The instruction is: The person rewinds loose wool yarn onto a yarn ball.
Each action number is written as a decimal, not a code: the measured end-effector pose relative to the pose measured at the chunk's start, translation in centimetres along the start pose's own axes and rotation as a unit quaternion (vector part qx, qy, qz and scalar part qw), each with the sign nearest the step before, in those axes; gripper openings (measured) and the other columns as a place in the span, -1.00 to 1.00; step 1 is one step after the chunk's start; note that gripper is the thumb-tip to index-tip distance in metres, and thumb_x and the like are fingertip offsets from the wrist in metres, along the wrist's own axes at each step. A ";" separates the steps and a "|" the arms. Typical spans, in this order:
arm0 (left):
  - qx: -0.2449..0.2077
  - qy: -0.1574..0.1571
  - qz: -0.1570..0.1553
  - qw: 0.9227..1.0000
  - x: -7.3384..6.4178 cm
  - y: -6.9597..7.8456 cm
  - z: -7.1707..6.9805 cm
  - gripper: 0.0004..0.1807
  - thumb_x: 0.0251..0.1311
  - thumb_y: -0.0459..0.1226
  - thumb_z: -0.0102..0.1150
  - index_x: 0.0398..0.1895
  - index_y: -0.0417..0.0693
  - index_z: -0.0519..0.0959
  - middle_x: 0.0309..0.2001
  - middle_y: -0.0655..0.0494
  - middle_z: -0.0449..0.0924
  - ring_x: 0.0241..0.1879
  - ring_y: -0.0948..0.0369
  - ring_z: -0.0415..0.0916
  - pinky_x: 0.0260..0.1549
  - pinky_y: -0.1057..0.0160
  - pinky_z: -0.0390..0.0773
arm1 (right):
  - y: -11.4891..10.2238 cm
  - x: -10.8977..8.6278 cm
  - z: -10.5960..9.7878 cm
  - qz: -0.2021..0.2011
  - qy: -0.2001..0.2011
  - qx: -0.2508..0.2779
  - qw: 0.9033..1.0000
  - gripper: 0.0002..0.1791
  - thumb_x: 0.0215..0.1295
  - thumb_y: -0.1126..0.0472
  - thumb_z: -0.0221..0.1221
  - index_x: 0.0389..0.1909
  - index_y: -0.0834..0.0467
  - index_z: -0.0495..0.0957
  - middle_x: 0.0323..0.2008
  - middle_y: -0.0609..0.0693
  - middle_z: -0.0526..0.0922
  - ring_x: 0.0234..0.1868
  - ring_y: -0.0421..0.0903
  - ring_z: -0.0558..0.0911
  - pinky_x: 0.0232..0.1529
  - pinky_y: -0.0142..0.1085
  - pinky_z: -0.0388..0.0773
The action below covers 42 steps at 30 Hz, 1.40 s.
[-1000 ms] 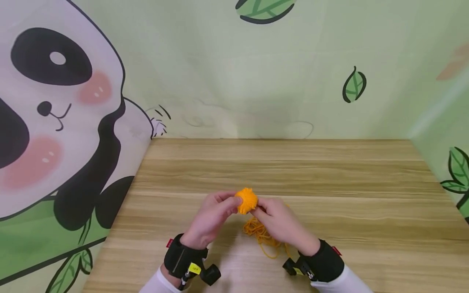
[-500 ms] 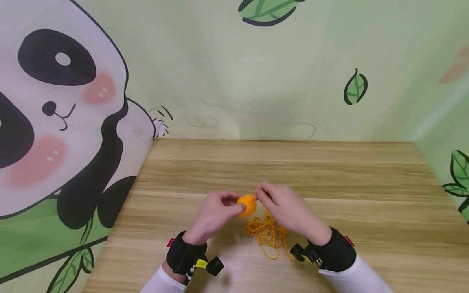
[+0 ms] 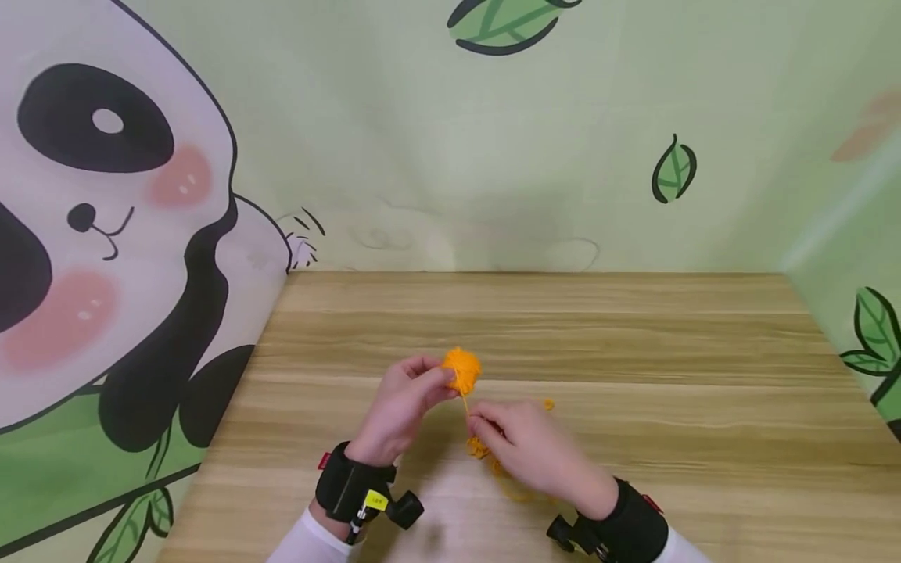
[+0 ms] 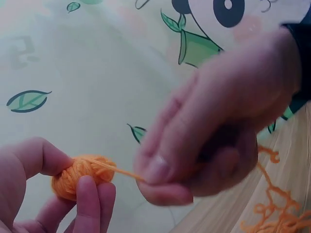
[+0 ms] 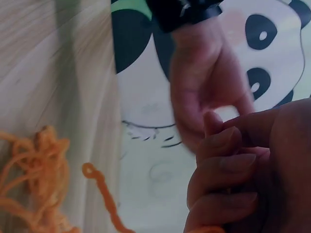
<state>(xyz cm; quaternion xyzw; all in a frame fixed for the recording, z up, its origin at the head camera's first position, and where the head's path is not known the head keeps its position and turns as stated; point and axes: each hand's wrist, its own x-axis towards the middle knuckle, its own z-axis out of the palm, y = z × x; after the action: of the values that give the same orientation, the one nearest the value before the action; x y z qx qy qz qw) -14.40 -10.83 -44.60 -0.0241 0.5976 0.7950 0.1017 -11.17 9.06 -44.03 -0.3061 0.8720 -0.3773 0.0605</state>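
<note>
A small ball of orange yarn point(image 3: 463, 371) is pinched between the thumb and fingers of my left hand point(image 3: 403, 407). From the ball a taut strand point(image 4: 127, 173) runs to my right hand point(image 3: 538, 450), whose thumb and forefinger pinch it. In the head view the right hand is nearer to me than the ball and lower right of it. A loose tangle of the same yarn point(image 5: 41, 179) lies on the table, partly hidden beneath the right hand in the head view. The right wrist view hides the ball behind the fingers.
The wooden table point(image 3: 669, 352) reaches back to a wall covering point(image 3: 422, 156) printed with a panda and leaves. Both wrists wear black straps with small cameras, the left one point(image 3: 355, 485) and the right one point(image 3: 626, 524).
The right hand went up beside the ball, then came down toward me, drawing the strand tight. The left hand has lifted and turned the ball slightly. The loose yarn has shifted under the right hand.
</note>
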 end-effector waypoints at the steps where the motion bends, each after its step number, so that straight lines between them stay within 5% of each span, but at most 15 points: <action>1: -0.009 -0.007 -0.003 1.000 -0.1 0.1 -0.1 -0.81 0.18 -0.40 0.23 -0.23 -0.38 0.49 -0.17 -0.17 0.55 -0.28 0.04 0.59 -0.21 0.28 0.67 | 0.3 0.0 0.1 0.002 -0.003 0.012 1.000 -0.79 0.56 0.08 -0.01 -0.29 -0.13 0.55 -0.61 -0.23 0.44 -0.66 -0.30 0.33 -0.60 -0.44 0.26; 7: -0.012 -0.079 -0.031 0.996 -0.7 0.4 -0.5 -0.91 0.19 -0.39 0.17 -0.39 -0.25 0.47 -0.29 -0.04 0.59 -0.36 0.14 0.55 -0.29 0.34 0.63 | 2.0 0.5 -0.5 0.016 0.009 0.024 1.000 -0.79 0.57 0.11 -0.02 -0.21 -0.04 0.59 -0.51 -0.16 0.53 -0.65 -0.29 0.31 -0.59 -0.42 0.28; 12: 0.028 -0.161 -0.056 0.985 -0.9 0.1 -0.9 -0.95 0.16 -0.42 0.14 -0.42 -0.19 0.48 -0.35 0.03 0.60 -0.40 0.17 0.54 -0.30 0.33 0.65 | 2.7 1.4 -1.6 0.010 0.012 0.005 1.000 -0.80 0.56 0.14 0.00 -0.10 -0.03 0.61 -0.60 -0.20 0.39 -0.70 -0.30 0.22 -0.63 -0.44 0.19; 16: 0.084 -0.205 -0.048 0.974 -0.7 0.0 -1.1 -0.95 0.11 -0.44 0.18 -0.43 -0.22 0.50 -0.44 0.06 0.60 -0.43 0.15 0.54 -0.35 0.29 0.64 | 2.7 2.3 -2.6 -0.009 0.007 -0.015 1.000 -0.80 0.57 0.11 -0.01 -0.21 -0.04 0.58 -0.60 -0.19 0.38 -0.66 -0.27 0.21 -0.57 -0.40 0.20; 20: 0.156 -0.191 -0.028 0.969 -0.4 0.1 -1.0 -0.90 0.06 -0.40 0.27 -0.44 -0.26 0.52 -0.50 0.04 0.62 -0.45 0.01 0.56 -0.39 0.24 0.59 | 1.9 2.9 -3.6 -0.019 0.002 -0.052 0.998 -0.80 0.57 0.12 -0.02 -0.26 -0.04 0.55 -0.58 -0.17 0.39 -0.63 -0.25 0.25 -0.53 -0.36 0.27; 27: 0.211 -0.102 0.000 0.972 0.1 0.0 -0.9 -0.85 0.05 -0.36 0.30 -0.33 -0.26 0.58 -0.37 -0.08 0.65 -0.37 -0.03 0.60 -0.29 0.10 0.65 | -0.6 2.1 -4.0 -0.016 0.023 -0.097 0.995 -0.85 0.55 0.11 0.02 -0.19 -0.03 0.57 -0.52 -0.20 0.48 -0.60 -0.25 0.35 -0.55 -0.36 0.34; 35: 0.103 -0.021 0.024 0.994 0.3 -0.2 -1.0 -0.84 0.17 -0.38 0.25 -0.28 -0.34 0.54 -0.31 -0.11 0.63 -0.35 0.03 0.57 -0.23 0.18 0.67 | -1.8 0.5 -2.1 -0.048 -0.002 -0.078 0.996 -0.87 0.55 0.09 0.02 -0.21 -0.09 0.54 -0.58 -0.27 0.38 -0.56 -0.29 0.38 -0.50 -0.38 0.36; 42: -0.003 -0.064 0.020 0.998 -0.2 0.4 -0.9 -0.88 0.24 -0.39 0.14 -0.24 -0.30 0.46 -0.25 -0.05 0.58 -0.34 0.11 0.54 -0.26 0.31 0.63 | 0.0 0.3 -0.6 -0.043 -0.014 0.011 0.999 -0.84 0.56 0.08 0.00 -0.25 -0.16 0.52 -0.53 -0.28 0.50 -0.56 -0.29 0.39 -0.50 -0.39 0.38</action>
<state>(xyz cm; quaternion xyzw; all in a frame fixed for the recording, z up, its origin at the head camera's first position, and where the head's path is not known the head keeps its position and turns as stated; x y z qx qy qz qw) -14.39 -11.87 -44.44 0.0383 0.5875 0.7988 0.1238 -11.59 9.28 -43.50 -0.3481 0.8529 -0.3844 0.0600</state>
